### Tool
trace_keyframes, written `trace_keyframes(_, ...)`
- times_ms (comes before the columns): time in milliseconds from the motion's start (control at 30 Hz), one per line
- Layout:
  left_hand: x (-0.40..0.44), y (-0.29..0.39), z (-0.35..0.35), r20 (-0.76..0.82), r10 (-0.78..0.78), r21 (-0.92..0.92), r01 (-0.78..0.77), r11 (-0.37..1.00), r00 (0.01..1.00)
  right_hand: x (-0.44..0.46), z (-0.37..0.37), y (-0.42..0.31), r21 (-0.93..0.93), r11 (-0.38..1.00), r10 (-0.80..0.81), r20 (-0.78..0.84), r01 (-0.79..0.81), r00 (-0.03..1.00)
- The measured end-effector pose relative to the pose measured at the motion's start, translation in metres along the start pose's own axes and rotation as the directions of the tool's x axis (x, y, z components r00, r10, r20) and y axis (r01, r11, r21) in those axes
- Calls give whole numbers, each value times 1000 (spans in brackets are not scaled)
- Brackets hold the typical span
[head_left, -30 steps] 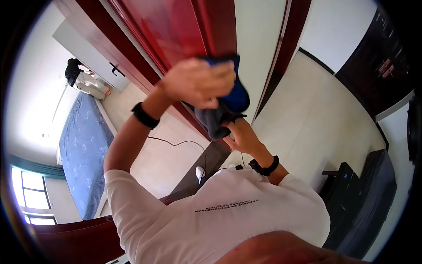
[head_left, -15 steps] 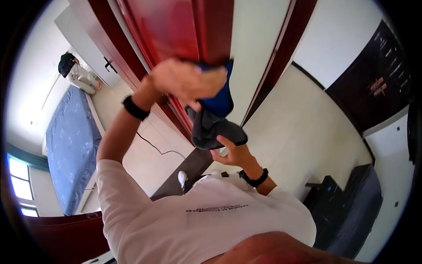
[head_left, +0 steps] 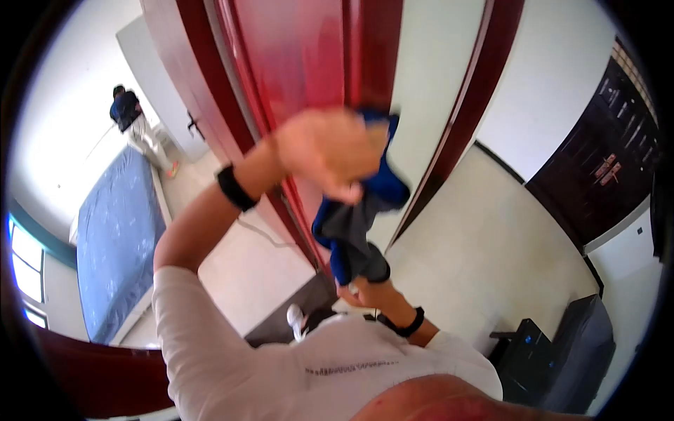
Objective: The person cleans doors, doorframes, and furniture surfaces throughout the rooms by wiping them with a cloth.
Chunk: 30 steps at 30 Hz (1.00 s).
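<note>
A blue and grey cloth [head_left: 358, 231] hangs in folds between my two hands, in front of a red door panel. My left hand [head_left: 333, 151], somewhat smeared by motion, is curled round the upper part of the cloth. Blue fabric sticks out past its fingers. Below, my right hand [head_left: 368, 291] grips the lower end, and the cloth covers part of its fingers. Both of my wrists wear black bands.
The red door [head_left: 298, 70] stands close ahead, with a dark red frame [head_left: 456, 112] to its right. At left are a plastic-covered mattress [head_left: 119, 238] and a person [head_left: 133, 119] in the far room. Black boxes [head_left: 526, 358] stand at lower right.
The cloth has gone from a bunched shape to a longer, twisted one, showing more blue along its lower side. My right hand is lower. The whole view has shifted slightly.
</note>
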State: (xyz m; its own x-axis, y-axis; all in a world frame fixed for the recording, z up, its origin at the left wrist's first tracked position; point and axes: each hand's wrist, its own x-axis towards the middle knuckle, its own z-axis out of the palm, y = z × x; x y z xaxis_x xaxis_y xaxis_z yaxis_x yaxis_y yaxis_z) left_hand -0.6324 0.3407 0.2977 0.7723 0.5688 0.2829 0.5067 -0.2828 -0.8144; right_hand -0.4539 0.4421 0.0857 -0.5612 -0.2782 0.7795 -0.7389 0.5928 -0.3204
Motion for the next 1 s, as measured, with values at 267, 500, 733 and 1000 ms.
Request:
trace_keyframes(267,1,-12,-5,124,121,97,-133,986,985,38,-29,-8,-478,864,-246,-129,157,960)
trace_keyframes(500,13,-78,-38,-364,-225,343,354,870,904,130,-87,-19,-521,846,-284,-263,112,922)
trace_keyframes(733,25,-52,-36,-545,-599,-79,675,734,587,158,-112,-9,-708,693,-355,-175,133,919)
trace_keyframes(1000,-24,49,14,-237,-971,-485,870,83,-40,89,-72,18,-461,874,-134,74,153,988)
